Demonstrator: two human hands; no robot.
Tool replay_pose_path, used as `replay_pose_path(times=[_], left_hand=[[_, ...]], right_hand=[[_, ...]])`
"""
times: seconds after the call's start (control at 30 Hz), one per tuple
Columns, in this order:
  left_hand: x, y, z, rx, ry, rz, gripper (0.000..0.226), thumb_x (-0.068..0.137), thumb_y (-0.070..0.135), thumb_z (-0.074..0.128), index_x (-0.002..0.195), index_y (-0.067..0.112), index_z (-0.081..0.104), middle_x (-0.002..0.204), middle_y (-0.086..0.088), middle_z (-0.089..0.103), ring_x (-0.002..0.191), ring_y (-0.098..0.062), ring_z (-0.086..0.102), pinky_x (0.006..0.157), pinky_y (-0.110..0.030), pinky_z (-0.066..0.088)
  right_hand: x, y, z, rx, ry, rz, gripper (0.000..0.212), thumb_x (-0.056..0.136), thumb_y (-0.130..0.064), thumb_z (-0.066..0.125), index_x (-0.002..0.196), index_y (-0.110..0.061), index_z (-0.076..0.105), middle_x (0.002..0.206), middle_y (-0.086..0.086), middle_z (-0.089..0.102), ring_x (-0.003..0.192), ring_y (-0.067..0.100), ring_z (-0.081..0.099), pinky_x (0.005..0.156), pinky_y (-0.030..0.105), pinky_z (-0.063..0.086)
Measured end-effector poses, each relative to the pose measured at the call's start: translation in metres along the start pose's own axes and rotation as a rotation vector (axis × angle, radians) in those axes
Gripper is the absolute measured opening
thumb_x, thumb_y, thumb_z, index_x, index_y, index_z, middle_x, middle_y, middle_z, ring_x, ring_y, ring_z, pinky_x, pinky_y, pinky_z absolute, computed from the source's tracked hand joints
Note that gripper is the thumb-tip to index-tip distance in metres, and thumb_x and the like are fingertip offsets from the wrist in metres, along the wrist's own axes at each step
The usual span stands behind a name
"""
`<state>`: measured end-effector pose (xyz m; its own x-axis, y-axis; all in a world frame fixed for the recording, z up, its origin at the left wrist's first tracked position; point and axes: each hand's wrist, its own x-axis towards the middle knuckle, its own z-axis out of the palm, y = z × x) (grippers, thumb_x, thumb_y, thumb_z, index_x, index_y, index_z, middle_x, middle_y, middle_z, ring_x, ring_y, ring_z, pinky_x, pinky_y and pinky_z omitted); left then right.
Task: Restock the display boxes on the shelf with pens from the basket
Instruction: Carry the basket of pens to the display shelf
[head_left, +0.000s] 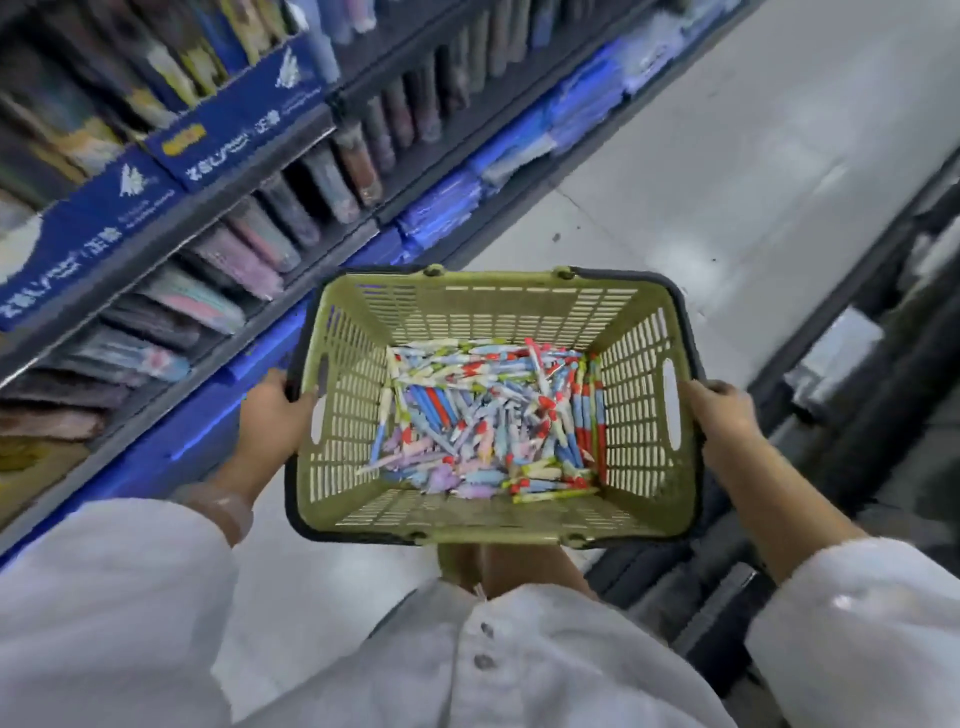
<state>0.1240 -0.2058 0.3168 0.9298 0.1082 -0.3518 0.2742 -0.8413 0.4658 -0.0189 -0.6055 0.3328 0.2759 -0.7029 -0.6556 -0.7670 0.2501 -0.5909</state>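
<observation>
I've got the basket up in front of me w/ both hands, one on each short side. My left hand is curled round the left rim, thumb hooked over the top edge, fingers under the outside wall where I can't see them; wrist bent, forearm running back to my white sleeve, w/ a pale bangle just behind the wrist. My right hand clamps the right rim the same way, knuckles up, fingers wrapped over the dark edge, arm angled out to the right. Between my hands, down on the basket floor, lies a loose heap of pens, mixed red, blue, white, lilac. Display boxes, blue, sit on the shelf up and to the left of my left hand, well apart from the basket. Floor beyond my right hand is pale grey.
</observation>
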Motion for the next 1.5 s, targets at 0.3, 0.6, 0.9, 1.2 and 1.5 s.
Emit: replay_pose_path(times=[0.3, 0.6, 0.9, 1.2, 1.5], left_hand=[[0.079, 0.267, 0.08, 0.057, -0.023, 0.316, 0.022, 0.084, 0.014, 0.062, 0.076, -0.006, 0.059, 0.082, -0.034, 0.062, 0.082, -0.043, 0.06, 0.067, -0.042, 0.04], [0.144, 0.526, 0.148, 0.085, -0.047, 0.496, 0.02, 0.085, 0.017, 0.063, 0.078, 0.0, 0.057, 0.082, -0.029, 0.06, 0.084, -0.041, 0.057, 0.063, -0.035, 0.028], [0.268, 0.774, 0.246, 0.072, -0.146, 0.648, 0.023, 0.084, 0.021, 0.065, 0.074, 0.001, 0.06, 0.072, -0.025, 0.06, 0.076, -0.035, 0.058, 0.064, -0.037, 0.035], [0.368, 1.035, 0.349, 0.102, -0.272, 0.728, 0.02, 0.085, 0.018, 0.065, 0.073, 0.005, 0.056, 0.083, -0.028, 0.065, 0.086, -0.043, 0.06, 0.069, -0.04, 0.04], [0.427, 1.292, 0.476, 0.202, -0.303, 0.777, 0.035, 0.086, 0.02, 0.064, 0.059, 0.009, 0.045, 0.073, -0.025, 0.061, 0.081, -0.042, 0.059, 0.061, -0.036, 0.033]], right_hand=[[0.111, -0.073, -0.133, 0.321, 0.207, 0.159, 0.026, 0.087, -0.019, 0.054, 0.105, -0.001, 0.061, 0.088, 0.014, 0.065, 0.076, 0.03, 0.061, 0.064, 0.031, 0.048], [0.242, -0.208, -0.248, 0.378, 0.293, 0.029, 0.015, 0.089, -0.011, 0.054, 0.074, -0.009, 0.054, 0.075, 0.01, 0.053, 0.057, 0.017, 0.048, 0.048, 0.022, 0.041], [0.418, -0.346, -0.323, 0.458, 0.375, 0.07, 0.033, 0.089, -0.013, 0.057, 0.113, 0.01, 0.056, 0.075, 0.011, 0.058, 0.061, 0.02, 0.052, 0.058, 0.028, 0.044], [0.577, -0.483, -0.396, 0.542, 0.498, 0.203, 0.039, 0.089, -0.011, 0.058, 0.116, 0.017, 0.05, 0.121, 0.032, 0.055, 0.092, 0.034, 0.059, 0.091, 0.048, 0.047], [0.811, -0.605, -0.512, 0.608, 0.479, 0.234, 0.022, 0.091, -0.011, 0.056, 0.069, -0.01, 0.057, 0.087, 0.015, 0.061, 0.064, 0.021, 0.055, 0.064, 0.03, 0.047]])
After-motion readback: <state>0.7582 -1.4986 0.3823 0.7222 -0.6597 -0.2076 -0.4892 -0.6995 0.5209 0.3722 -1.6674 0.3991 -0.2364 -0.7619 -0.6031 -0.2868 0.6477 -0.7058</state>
